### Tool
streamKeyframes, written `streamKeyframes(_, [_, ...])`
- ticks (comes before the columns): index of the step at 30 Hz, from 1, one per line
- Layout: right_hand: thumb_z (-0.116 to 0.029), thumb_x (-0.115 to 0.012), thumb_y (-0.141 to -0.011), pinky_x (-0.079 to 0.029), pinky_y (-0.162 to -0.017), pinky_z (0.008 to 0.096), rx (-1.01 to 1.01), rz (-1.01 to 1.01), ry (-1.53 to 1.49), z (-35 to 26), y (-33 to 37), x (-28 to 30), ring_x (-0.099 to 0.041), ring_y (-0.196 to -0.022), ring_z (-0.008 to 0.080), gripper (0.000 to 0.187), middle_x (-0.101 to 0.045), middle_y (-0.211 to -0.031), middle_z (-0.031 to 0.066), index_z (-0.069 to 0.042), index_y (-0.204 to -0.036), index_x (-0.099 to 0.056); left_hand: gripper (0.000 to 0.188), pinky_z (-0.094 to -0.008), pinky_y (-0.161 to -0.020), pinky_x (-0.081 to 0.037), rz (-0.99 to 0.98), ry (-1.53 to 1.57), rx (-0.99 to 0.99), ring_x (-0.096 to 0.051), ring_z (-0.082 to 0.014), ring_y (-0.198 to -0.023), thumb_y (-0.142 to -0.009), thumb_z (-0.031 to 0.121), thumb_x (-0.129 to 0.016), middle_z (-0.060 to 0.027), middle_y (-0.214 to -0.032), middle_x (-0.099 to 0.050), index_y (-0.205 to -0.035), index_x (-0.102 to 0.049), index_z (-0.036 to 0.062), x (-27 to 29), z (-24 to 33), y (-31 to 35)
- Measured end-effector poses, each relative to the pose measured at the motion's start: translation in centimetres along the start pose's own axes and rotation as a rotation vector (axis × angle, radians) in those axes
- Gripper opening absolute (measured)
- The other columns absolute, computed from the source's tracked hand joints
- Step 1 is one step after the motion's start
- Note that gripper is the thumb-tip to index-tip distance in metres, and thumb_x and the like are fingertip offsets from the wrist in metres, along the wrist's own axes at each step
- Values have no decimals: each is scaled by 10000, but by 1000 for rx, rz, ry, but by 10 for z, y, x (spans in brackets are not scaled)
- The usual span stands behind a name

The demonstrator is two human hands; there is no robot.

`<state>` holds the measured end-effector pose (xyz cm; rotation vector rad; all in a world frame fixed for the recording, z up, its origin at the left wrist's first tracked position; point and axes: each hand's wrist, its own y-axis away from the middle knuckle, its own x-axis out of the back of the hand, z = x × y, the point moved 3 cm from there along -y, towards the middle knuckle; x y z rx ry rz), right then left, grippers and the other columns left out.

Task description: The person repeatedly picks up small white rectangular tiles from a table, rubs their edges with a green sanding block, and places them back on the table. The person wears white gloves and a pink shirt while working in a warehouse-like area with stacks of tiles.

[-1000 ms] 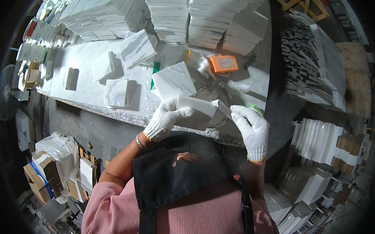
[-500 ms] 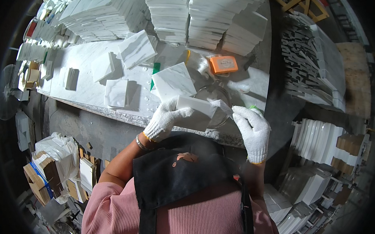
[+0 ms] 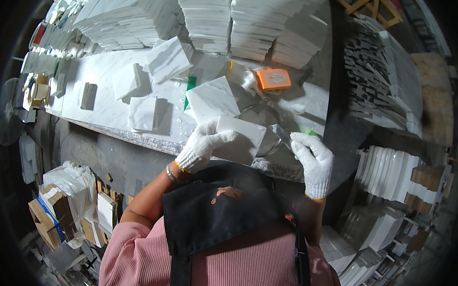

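Note:
In a white knit glove, my left hand (image 3: 203,146) grips a white square tile (image 3: 241,139) by its left edge, above the near edge of the bench. My right hand (image 3: 315,159), gloved the same way, pinches a narrow flat scraper (image 3: 281,134), its grey blade pointing toward the tile's right corner, with a small gap between. A round clear dish (image 3: 263,115) lies behind the tile, partly covered by it. Just past my left hand another veined marble tile (image 3: 213,99) rests tilted on the bench. A bright green thing (image 3: 310,132) shows beside my right fingers, mostly hidden.
An orange box (image 3: 273,79) lies beyond the dish, beside crumpled clear plastic (image 3: 244,80). More loose tiles (image 3: 142,113) and a green strip (image 3: 190,92) lie to the left. Tall tile stacks (image 3: 203,22) line the back of the marble-topped bench (image 3: 104,76). Other stacks (image 3: 384,167) stand at right.
My right hand has drawn slightly right, taking the scraper away from the tile's corner. The tile in my left hand has tipped, so its face looks brighter.

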<state>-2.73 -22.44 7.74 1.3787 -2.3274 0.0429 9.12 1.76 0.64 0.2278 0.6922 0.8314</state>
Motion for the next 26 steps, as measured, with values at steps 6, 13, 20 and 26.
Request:
streamKeyframes(6, [-25, -712, -878, -515, -707, 241, 132, -59, 71, -6, -4, -10, -651, -808, 98, 193, -728, -942, 61, 13, -1063, -752, 340, -314, -886, -523, 2, -66, 31, -677, -164, -968, -956, 196, -671, -88, -1075, -722, -1216, -649, -22, -3, 3, -1])
streamKeyframes(13, [-20, -710, -876, -515, -715, 241, 211, -81, 173, 1, -1, -4, -650, -802, 97, 194, -728, -906, 49, 17, -1062, -751, 328, -319, -881, -529, 4, -35, 71, -679, -165, -974, -955, 174, -663, -95, -1079, -722, -1212, -647, -29, -3, 5, -1])
streamKeyframes(20, [-37, -694, -889, -493, -700, 227, -110, -81, -41, 21, -2, 4, -624, -745, 79, 194, -730, -889, 30, -4, -1070, -758, 337, -339, -888, -534, 21, 36, 65, -685, -189, -981, -939, 162, -692, -109, -1089, -721, -1213, -644, -28, 3, -3, -5])
streamKeyframes(26, [-94, -705, -900, -525, -769, 265, 45, -151, 324, 83, -23, -15, -716, -890, 179, 185, -772, -998, 99, -72, -1069, -777, 366, -342, -896, -534, -14, 31, 59, -688, -199, -987, -934, 171, -707, -125, -1103, -721, -1232, -633, -27, -1, 1, -8])
